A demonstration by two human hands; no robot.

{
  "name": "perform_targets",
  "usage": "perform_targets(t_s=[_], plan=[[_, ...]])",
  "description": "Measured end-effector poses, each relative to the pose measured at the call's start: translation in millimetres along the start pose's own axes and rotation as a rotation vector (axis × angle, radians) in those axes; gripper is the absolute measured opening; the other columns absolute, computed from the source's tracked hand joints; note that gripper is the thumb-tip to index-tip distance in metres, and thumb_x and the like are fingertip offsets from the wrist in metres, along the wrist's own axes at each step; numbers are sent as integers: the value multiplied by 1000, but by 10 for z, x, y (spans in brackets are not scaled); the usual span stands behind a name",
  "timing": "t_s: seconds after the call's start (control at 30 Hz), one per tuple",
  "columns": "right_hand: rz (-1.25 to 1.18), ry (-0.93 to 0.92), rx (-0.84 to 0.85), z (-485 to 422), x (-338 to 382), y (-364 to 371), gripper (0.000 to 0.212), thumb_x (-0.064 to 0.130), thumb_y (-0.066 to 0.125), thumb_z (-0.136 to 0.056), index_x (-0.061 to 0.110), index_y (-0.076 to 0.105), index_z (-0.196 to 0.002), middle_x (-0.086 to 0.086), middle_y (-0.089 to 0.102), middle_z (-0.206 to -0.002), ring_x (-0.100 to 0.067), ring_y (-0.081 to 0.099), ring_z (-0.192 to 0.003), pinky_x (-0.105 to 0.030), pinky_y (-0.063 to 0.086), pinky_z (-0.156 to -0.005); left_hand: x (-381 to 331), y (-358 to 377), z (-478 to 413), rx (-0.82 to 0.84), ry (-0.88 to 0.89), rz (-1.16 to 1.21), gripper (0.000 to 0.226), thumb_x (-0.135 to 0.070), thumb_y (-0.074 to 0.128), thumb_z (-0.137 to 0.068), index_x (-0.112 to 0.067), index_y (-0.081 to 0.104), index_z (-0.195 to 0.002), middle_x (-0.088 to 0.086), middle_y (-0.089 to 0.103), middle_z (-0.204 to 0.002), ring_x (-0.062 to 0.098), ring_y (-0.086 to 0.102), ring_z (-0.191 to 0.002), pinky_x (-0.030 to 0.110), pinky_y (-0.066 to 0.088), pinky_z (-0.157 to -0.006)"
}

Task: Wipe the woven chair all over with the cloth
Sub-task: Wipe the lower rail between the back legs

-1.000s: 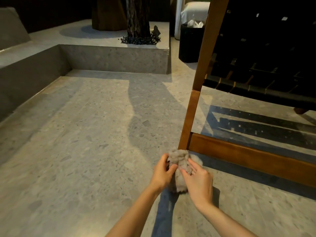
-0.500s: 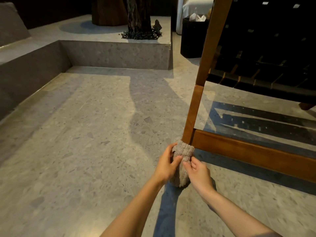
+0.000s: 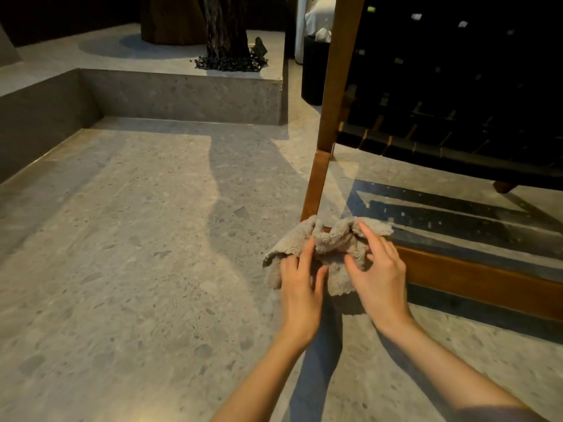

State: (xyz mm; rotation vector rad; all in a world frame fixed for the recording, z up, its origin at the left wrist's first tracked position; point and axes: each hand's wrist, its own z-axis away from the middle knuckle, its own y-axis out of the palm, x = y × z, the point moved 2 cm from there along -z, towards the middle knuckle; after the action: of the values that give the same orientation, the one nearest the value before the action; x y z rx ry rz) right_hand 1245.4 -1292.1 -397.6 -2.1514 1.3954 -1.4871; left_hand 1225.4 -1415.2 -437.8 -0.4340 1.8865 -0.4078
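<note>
Where the wooden leg (image 3: 313,190) of the woven chair (image 3: 441,95) meets its low side rail (image 3: 475,278), your two hands hold the cloth (image 3: 329,245) bunched against the joint. The cloth is a beige, fluffy towel; its upper folds wrap the foot of the leg, one flap hangs to the left, and another lies over the near end of the rail. Your left hand (image 3: 300,284) grips the left part of the cloth, fingers spread over the fabric and thumb pressing in from the right. Your right hand (image 3: 377,269) grasps the right part, fingers curled over the top fold and thumb pinching from below. Both forearms are bare and reach in from the lower edge of the view.

The chair stands on a speckled stone floor (image 3: 137,269). Its frame is warm brown wood; the leg rises at a slant towards the upper edge of the view, and the rail runs low along the floor towards the right. Black woven straps (image 3: 457,71) fill the frame above the rail, with small gaps of light showing through the weave. The weave casts a barred shadow (image 3: 457,220) on the floor beyond the rail.

Farther back, a raised stone step (image 3: 182,95) borders the floor. On it stands a dark tree trunk (image 3: 225,25) ringed by black pebbles (image 3: 228,62). A dark bin (image 3: 313,71) sits just behind the chair leg.
</note>
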Motion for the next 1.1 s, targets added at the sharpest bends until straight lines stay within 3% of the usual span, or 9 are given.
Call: perform_targets(t_s=[0.07,0.13,0.23,0.4,0.5,0.6,0.67,0.87,1.1], plan=[[91,-8,89,-115,-72,-23,69,9,70,-83,18,38,-144,-3,51,-137,-16,43,-128,-29,35,-105,-19,86,-122,98,106,-212,59,-21,50,-97,-25,22,-150,8,43,-140,24,29,-132,31,28,-108],[169,-4,202,-185,-142,20,70,14,66,-87,21,31,-147,-6,50,-137,-17,43,-126,-27,34,-104,-48,118,-229,134,155,-513,65,-18,57,-93,-19,24,-150,10,50,-137,29,37,-129,33,32,-106],[256,-18,265,-277,-220,76,70,17,65,-88,25,29,-148,-9,50,-128,-19,52,-116,-28,42,-97,-118,146,-276,82,289,-826,73,-15,91,-51,-7,65,-119,8,72,-89,25,67,-80,28,54,-75],[287,-35,303,-380,-284,78,69,15,67,-87,24,34,-146,-10,48,-135,-22,49,-123,-32,43,-103,-126,220,-287,98,381,-972,64,-11,90,-50,-6,70,-110,6,70,-71,27,68,-73,31,56,-69],[270,-46,320,-430,-362,-19,67,16,68,-86,22,36,-145,-10,50,-136,-23,49,-123,-32,42,-103,-260,309,-342,94,341,-1001,68,-3,88,-53,-2,65,-117,9,64,-62,31,62,-61,32,53,-53],[263,-31,323,-468,-473,-201,67,20,71,-84,20,40,-144,-9,56,-131,-23,53,-120,-32,44,-98,-337,443,-339,195,204,-953,72,-1,57,-88,-8,21,-149,13,62,-103,33,54,-94,34,50,-68],[267,-22,333,-477,-564,-346,66,21,72,-83,18,43,-142,-10,59,-129,-24,54,-119,-32,45,-97,-363,557,-294,237,191,-891,68,-3,39,-97,-14,0,-151,11,52,-125,33,44,-111,35,46,-84],[280,47,351,-477,-1064,-990,65,21,73,-82,19,45,-140,-7,58,-130,-21,55,-120,-31,45,-97,-808,1076,-188,382,283,-881,72,-18,48,-97,-18,0,-151,9,29,-149,32,22,-134,38,29,-110],[279,212,339,-393,-1856,-1997,64,16,74,-81,21,47,-139,0,59,-130,-16,55,-120,-30,45,-97,-1484,1997,32,558,486,-770,71,-28,58,-93,-21,15,-149,7,30,-149,31,22,-135,41,27,-111]])
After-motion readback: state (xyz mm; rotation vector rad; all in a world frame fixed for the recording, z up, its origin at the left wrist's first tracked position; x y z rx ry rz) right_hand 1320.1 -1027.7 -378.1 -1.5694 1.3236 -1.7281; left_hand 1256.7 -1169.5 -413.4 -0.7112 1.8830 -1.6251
